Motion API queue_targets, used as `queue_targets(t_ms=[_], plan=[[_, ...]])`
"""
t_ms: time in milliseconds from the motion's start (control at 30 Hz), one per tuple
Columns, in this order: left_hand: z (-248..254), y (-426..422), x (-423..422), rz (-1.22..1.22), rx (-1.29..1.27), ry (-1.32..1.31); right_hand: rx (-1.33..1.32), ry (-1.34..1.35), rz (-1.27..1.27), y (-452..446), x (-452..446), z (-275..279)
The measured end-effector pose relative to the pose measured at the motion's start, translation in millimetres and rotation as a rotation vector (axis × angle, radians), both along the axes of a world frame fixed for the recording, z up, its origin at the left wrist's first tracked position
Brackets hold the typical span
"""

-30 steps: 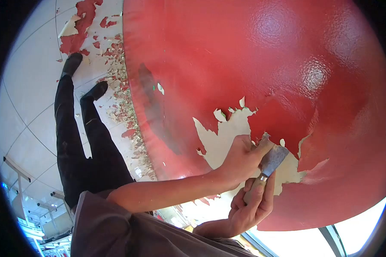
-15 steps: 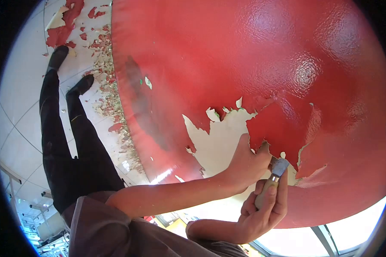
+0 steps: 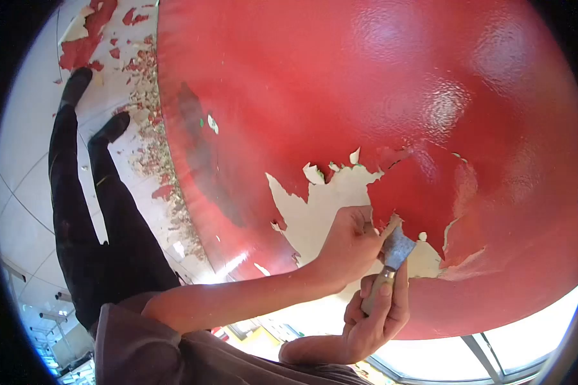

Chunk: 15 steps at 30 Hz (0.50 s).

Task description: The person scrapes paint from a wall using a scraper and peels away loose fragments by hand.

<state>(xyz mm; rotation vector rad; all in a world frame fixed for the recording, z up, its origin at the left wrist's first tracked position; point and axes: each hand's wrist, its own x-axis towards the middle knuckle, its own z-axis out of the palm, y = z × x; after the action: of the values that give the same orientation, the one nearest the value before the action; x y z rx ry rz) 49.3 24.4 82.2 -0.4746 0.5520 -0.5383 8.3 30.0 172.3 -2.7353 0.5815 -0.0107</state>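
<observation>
Slantwise, the scraper (image 3: pixel 390 273) sits before the pale patch (image 3: pixel 324 205) in the red surface (image 3: pixel 289 83), its long axis running from handle up to blade, toward the view's upper right. A torn flap (image 3: pixel 392 224) sticks up by the blade; flakes (image 3: pixel 149 122) litter the floor (image 3: pixel 29 144). The right hand (image 3: pixel 376 319) curls around the handle. The left hand (image 3: pixel 348 240) bends inward, fingers bunched beside the flap (whether pinching it, I cannot tell).

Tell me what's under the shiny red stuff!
Where the red coating is torn away, a pale cream layer shows. Where red covers the rest, nothing beneath can be seen. The left hand and the scraper hide part of that layer.
</observation>
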Motion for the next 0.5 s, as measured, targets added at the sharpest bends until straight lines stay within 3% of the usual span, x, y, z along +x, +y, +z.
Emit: queue_targets(t_ms=[33, 100, 133, 233, 400, 467, 500], plan=[[-1, -2, 1, 0.000, 0.006, -0.014, 0.002, -0.010, -0.027, -2, 0, -1], [-1, -3, 5, -0.173, 0.327, -0.017, 0.018, -0.024, -0.037, -5, 4, 0], [-11, -1, 3, -0.087, 0.218, -0.107, 0.083, -0.022, -0.084, -6, 2, -3], [-20, -10, -3, 0.072, 0.316, -0.088, 0.299, -0.009, -0.107, -11, -8, -13], [-16, -18, -7, -0.018, 0.456, -0.186, 0.464, -0.101, -0.049, -31, -16, -16], [-9, -18, 7, -0.061, 0.441, 0.064, 0.503, -0.179, -0.061, -30, -10, -26], [-12, -10, 9, -0.061, 0.445, 0.050, 0.530, -0.240, -0.068, -26, -4, -31]])
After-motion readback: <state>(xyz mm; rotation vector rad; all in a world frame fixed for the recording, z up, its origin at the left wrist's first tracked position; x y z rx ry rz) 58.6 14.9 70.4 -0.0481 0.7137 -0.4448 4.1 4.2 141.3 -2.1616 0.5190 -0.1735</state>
